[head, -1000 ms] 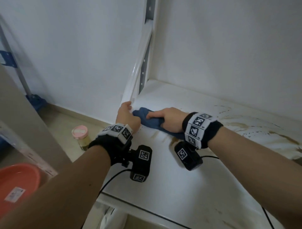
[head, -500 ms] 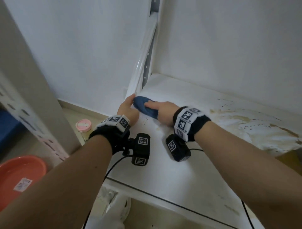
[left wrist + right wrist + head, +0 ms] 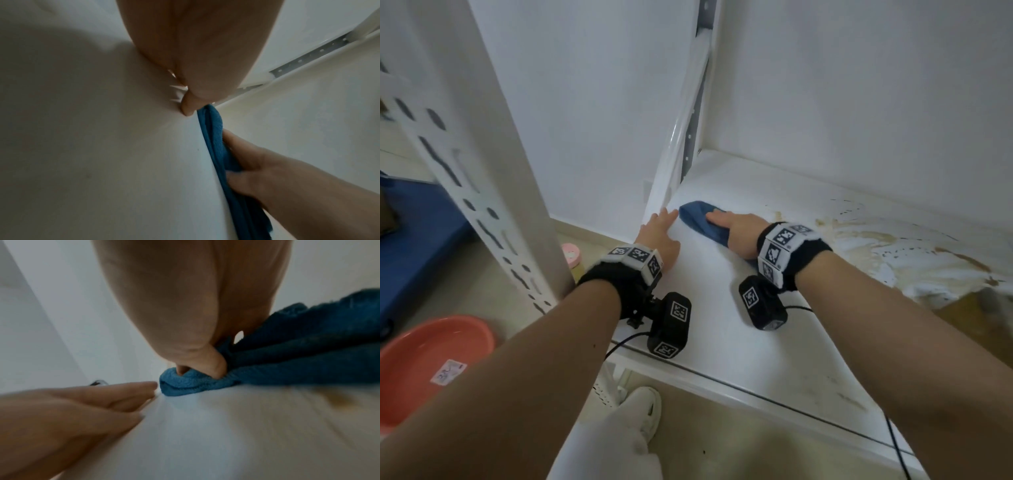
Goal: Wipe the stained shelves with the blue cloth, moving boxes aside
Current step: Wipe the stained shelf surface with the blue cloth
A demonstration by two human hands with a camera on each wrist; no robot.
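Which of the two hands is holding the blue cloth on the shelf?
The right hand holds the blue cloth against the shelf. The left hand lies flat on bare shelf beside it, fingers straight.

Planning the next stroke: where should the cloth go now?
Probably sweep the right hand and the blue cloth it holds rightward: they sit at the clean left end of the shelf, while the brown stains lie further right.

Shelf (image 3: 722,349): near and middle surface bare, open up to the front edge. Far left corner: shut in by post (image 3: 690,113) and wall (image 3: 859,102), occupied by left hand (image 3: 657,240) and cloth (image 3: 702,222) gripped under right hand (image 3: 736,233). Near left: slotted upright (image 3: 465,164) flanks the entry.
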